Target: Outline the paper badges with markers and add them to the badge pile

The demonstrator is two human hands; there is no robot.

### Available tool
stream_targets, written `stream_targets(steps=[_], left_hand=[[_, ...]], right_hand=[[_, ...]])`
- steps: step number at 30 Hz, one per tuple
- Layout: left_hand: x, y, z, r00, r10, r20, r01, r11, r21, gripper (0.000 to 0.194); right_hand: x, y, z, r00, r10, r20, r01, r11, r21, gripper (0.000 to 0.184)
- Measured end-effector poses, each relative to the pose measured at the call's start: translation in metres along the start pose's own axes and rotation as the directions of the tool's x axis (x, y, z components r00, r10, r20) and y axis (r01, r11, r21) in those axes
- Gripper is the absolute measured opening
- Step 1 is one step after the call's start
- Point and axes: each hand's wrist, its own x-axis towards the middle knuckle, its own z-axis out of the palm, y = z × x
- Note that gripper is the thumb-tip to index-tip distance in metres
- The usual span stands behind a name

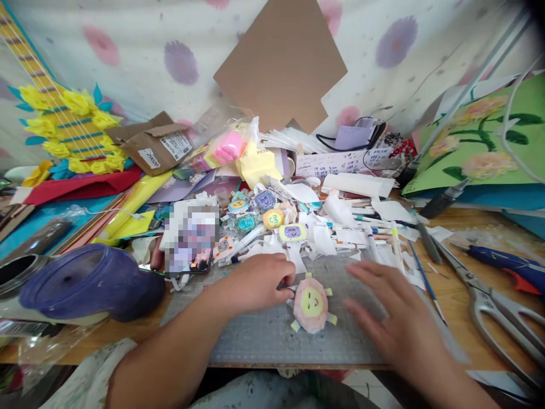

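Note:
A pink paper cutout (301, 318) with a yellow centre, a drawn face and small yellow-tipped tabs lies over the grey cutting mat (238, 343). My left hand (264, 285) is closed at its left edge, thumb and forefinger pinching a tab there. To the right of the cutout, my right hand (389, 309) hovers with fingers apart and nothing in them, slightly blurred. Just beyond my hands sit several similar coloured cutouts, among them a yellow one (273, 218) and a purple-centred one (293, 232), amid white paper scraps (324, 241).
Scissors (483, 295) and a blue glue gun (506, 261) lie at right. A phone (202, 238) leans behind my left arm, near a purple-lidded jar (72, 278). Pens, a cardboard box (151, 142) and a paper-flower guitar (76, 125) crowd the back.

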Motion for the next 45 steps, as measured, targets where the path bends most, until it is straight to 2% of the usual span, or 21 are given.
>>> stream_targets(steps=[3,6,13,16,22,30,34,37,41,45], left_hand=[[0.001,0.001,0.002,1.000,0.018,-0.022,-0.018,0.999,-0.036,0.007],[0.001,0.002,0.003,0.998,0.010,-0.059,-0.016,0.995,-0.096,0.009],[0.000,0.004,0.007,0.991,-0.025,-0.131,-0.015,0.955,-0.298,0.009],[0.001,0.005,0.010,0.988,-0.027,-0.150,-0.034,0.922,-0.385,0.012],[0.003,0.004,0.010,0.982,-0.075,-0.175,-0.036,0.829,-0.558,0.018],[0.006,0.004,0.008,0.991,-0.057,-0.118,-0.053,0.647,-0.760,0.015],[0.006,0.003,0.008,0.995,-0.035,-0.095,-0.056,0.592,-0.804,0.015],[0.008,0.001,0.011,0.996,-0.043,-0.082,-0.043,0.569,-0.821,0.014],[0.010,-0.001,0.014,0.996,-0.057,-0.074,-0.030,0.554,-0.832,0.017],[0.009,0.003,0.013,0.996,-0.066,-0.067,-0.021,0.538,-0.842,0.018]], right_hand=[[0.000,-0.027,0.010,0.966,-0.078,0.246,0.057,0.994,0.090,0.077],[-0.004,-0.032,0.021,0.947,-0.096,0.307,0.082,0.995,0.058,0.097],[-0.002,-0.021,0.033,0.968,-0.207,0.142,0.213,0.977,-0.026,0.076],[0.000,-0.023,0.033,0.972,-0.215,0.098,0.222,0.973,-0.059,0.068],[-0.002,-0.025,0.031,0.985,-0.145,0.096,0.147,0.989,-0.017,0.065],[-0.008,-0.021,0.023,0.978,0.021,0.209,-0.063,0.979,0.194,0.060],[-0.010,-0.017,0.024,0.952,0.144,0.270,-0.237,0.904,0.355,0.054],[-0.006,-0.020,0.025,0.930,0.233,0.284,-0.354,0.779,0.517,0.046],[0.002,-0.028,0.028,0.905,0.314,0.286,-0.423,0.600,0.679,0.039],[0.003,-0.032,0.034,0.874,0.371,0.313,-0.478,0.540,0.693,0.042]])
